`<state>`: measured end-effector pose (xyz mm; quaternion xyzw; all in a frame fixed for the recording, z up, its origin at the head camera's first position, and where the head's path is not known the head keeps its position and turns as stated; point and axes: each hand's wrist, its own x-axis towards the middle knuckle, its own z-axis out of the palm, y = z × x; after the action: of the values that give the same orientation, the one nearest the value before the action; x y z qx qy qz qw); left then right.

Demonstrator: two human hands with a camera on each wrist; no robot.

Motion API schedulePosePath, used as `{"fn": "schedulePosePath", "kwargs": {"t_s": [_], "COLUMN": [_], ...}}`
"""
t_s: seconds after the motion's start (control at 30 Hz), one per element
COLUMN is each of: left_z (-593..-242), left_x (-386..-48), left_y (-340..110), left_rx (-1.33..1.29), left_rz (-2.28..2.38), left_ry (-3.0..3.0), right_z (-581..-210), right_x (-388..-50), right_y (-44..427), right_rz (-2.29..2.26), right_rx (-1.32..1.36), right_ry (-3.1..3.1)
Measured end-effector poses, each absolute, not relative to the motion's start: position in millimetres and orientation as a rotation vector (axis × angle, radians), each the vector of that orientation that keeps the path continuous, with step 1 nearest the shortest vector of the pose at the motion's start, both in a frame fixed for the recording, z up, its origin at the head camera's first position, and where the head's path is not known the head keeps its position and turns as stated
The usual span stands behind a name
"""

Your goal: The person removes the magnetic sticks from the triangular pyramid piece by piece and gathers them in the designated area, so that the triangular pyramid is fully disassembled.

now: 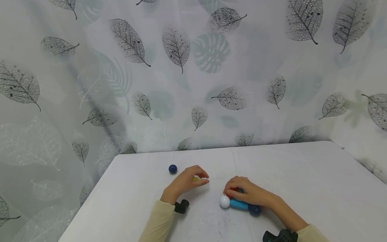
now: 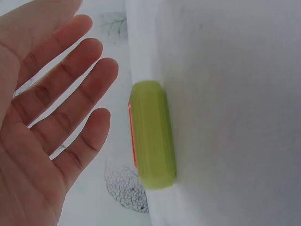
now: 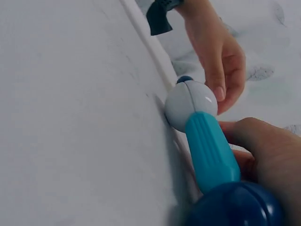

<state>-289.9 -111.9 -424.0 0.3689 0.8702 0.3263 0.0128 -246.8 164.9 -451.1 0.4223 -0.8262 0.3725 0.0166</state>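
My left hand [image 1: 188, 179] hovers over the table with fingers apart and relaxed. Close by lies a yellow-green ribbed rod [image 2: 153, 136], which the left wrist view shows apart from the fingers; a thin red edge peeks out behind it. My right hand [image 1: 252, 192] holds a joined ball-and-rod piece lying on the table. Its parts include a white ball [image 1: 224, 201], a turquoise rod [image 1: 239, 204] and a dark blue ball [image 1: 254, 210]. Under the fingers some red [image 1: 232, 193] shows; the hand hides the rest.
A loose dark blue ball [image 1: 173, 169] rests on the white table [image 1: 136, 188], beyond the left hand. Behind the table hangs a leaf-patterned curtain [image 1: 181, 84]. Black straps with small devices sit on both wrists.
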Motion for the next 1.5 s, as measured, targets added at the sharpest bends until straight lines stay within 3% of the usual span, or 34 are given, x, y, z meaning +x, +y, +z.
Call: {"fn": "schedulePosePath", "kwargs": {"t_s": [0.27,0.67,1.5], "left_z": [-426,-433,-432], "left_x": [-279,-271,-264], "left_y": [-93,-68,-66], "left_rx": [1.044,1.150,1.143], "left_rz": [1.044,1.069,1.056], "left_ry": [2.557,2.286,2.250], "right_z": [-444,-450,-451], "right_x": [-249,-253,-253], "right_y": [173,176,177], "right_rz": [1.292,1.280,1.272], "right_rx": [1.427,1.449,1.552], "right_ry": [-2.555,-2.485,-2.460]}}
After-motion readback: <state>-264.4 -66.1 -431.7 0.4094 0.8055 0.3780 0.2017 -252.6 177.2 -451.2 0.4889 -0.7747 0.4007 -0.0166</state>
